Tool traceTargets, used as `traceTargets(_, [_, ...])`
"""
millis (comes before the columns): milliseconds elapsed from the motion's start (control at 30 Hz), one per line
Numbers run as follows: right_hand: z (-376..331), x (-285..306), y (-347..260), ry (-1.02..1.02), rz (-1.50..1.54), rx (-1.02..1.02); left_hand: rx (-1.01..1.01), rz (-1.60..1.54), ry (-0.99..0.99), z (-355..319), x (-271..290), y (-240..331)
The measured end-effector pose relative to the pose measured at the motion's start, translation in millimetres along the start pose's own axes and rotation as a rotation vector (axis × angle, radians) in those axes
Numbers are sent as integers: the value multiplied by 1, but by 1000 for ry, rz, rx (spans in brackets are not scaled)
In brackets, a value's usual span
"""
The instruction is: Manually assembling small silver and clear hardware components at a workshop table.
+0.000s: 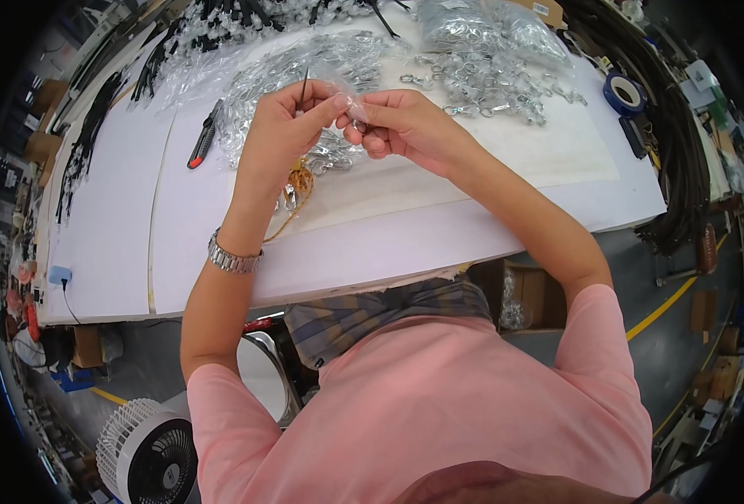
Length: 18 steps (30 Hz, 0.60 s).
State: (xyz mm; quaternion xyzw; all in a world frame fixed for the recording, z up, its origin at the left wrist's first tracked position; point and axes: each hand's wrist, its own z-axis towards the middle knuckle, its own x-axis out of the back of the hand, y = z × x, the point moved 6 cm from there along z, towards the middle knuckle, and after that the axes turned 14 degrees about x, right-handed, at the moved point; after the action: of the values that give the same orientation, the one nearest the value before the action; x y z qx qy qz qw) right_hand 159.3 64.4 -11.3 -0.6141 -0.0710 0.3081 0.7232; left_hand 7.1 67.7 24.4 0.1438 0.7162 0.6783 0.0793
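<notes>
Above the table's middle, my left hand (288, 122) and my right hand (410, 126) meet, fingers closed in a pinch. Between them is a small crumpled piece of clear plastic wrap (356, 107), gripped from both sides. Whatever lies inside it is mostly hidden by my fingertips. A thin dark pointed tool (305, 84) sticks up from the fingers of my left hand; its lower part is out of sight. Just below that hand lies a yellow-orange cord (302, 183) beside small metal pieces. Behind both hands spreads a heap of plastic-wrapped metal parts (304, 63).
A utility knife (206, 134) lies left of the heap. More metal clasps (498, 88) and filled clear bags (460, 25) sit at the back right, near blue tape (624, 92). Black straps (94, 139) lie left; dark cords (683, 185) hang over the right edge. A fan (149, 458) stands lower left.
</notes>
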Motion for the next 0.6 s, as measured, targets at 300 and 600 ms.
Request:
traceTargets(300, [0,-1,-15,-155,-88,-43,-50,-32,46,-3,-2,0])
traceTargets(600, [-3,-6,-11,-121,52,-160,29,-204,-349,1,9,-6])
